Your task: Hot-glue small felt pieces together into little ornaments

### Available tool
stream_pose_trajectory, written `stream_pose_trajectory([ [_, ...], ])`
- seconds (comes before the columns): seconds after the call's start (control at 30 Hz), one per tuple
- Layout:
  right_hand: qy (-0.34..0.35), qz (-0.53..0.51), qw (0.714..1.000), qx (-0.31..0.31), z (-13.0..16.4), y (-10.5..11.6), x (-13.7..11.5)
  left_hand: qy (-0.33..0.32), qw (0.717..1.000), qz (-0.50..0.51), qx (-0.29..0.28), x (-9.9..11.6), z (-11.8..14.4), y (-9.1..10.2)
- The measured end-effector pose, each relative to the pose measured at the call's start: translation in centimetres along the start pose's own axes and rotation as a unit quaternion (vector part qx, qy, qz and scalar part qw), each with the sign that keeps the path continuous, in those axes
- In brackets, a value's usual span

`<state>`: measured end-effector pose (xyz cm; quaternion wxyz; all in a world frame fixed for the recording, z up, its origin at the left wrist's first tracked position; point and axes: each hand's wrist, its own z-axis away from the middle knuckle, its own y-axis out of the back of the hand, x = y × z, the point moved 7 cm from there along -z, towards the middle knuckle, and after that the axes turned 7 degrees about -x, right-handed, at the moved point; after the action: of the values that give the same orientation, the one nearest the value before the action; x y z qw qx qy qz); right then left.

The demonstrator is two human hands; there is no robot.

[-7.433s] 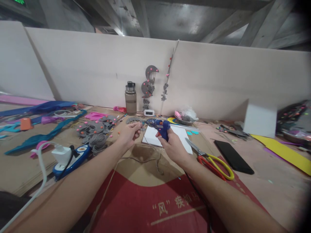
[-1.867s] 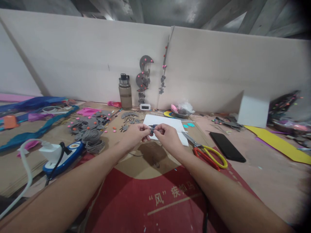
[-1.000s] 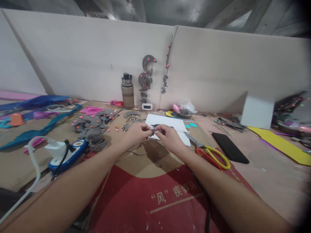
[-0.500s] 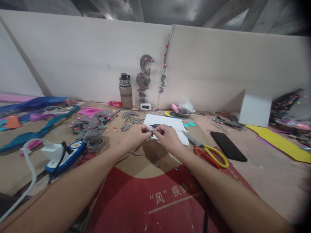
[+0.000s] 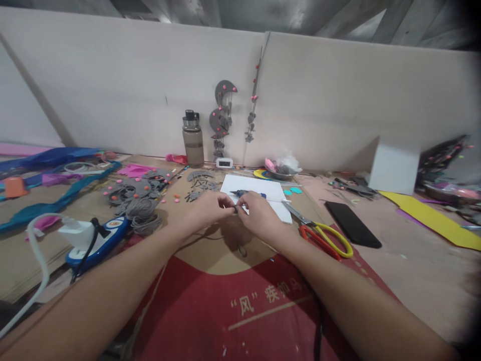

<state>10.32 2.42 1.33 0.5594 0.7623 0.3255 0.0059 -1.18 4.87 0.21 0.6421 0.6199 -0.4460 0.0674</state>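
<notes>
My left hand [image 5: 208,211] and my right hand [image 5: 260,214] meet over the cardboard, thumbs and fingers pinched around a small dark grey piece [image 5: 235,208]. It is mostly covered by the fingertips, so its kind is unclear. A thin grey cord [image 5: 210,236] lies below the left hand, and a small loop [image 5: 242,249] rests on the cardboard beneath both hands. Just beyond the fingers, a dark pen-like tool [image 5: 240,193] with a blue end lies on a white sheet [image 5: 272,188]. Scissors [image 5: 311,225] with one red and one yellow handle lie right of my right hand.
A power strip [image 5: 99,246] and a ball of grey cord [image 5: 141,213] are at left, near grey felt cutouts [image 5: 130,193] with pink and orange balls. A bottle [image 5: 193,143] stands by the wall. A black phone [image 5: 352,224] and yellow sheet [image 5: 432,218] lie right.
My hands have drawn slightly closer together around the small grey piece, the right one shifting a little left. The view has tilted slightly; objects on the table stay in place.
</notes>
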Motion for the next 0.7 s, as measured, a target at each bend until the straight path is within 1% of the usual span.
stream_pose_trajectory([
  [0.1,0.005,0.011,1.0,0.0,0.0,-0.2,-0.1,-0.019,0.996,-0.068,0.058,0.7,0.2,0.1],
  [0.17,0.007,-0.007,1.0,0.008,0.0,-0.1,-0.2,-0.026,0.995,-0.062,0.076,1.0,0.4,0.1],
  [0.3,0.005,-0.067,0.997,0.033,0.1,0.5,-0.4,0.007,0.993,0.056,0.102,0.3,0.6,0.8],
  [0.43,-0.002,-0.13,0.99,0.056,0.5,0.8,-0.6,0.031,0.975,0.176,0.132,-0.7,0.6,1.2],
  [0.53,-0.006,-0.178,0.982,0.065,0.5,0.5,-0.6,0.029,0.955,0.264,0.136,-1.3,0.5,0.8],
  [0.67,-0.049,-0.231,0.97,0.057,0.4,-0.3,0.3,0.012,0.918,0.375,0.128,-1.8,0.1,-0.2],
  [0.7,-0.05,-0.235,0.969,0.052,0.4,-0.4,0.3,0.007,0.909,0.395,0.134,-1.9,0.0,-0.2],
])
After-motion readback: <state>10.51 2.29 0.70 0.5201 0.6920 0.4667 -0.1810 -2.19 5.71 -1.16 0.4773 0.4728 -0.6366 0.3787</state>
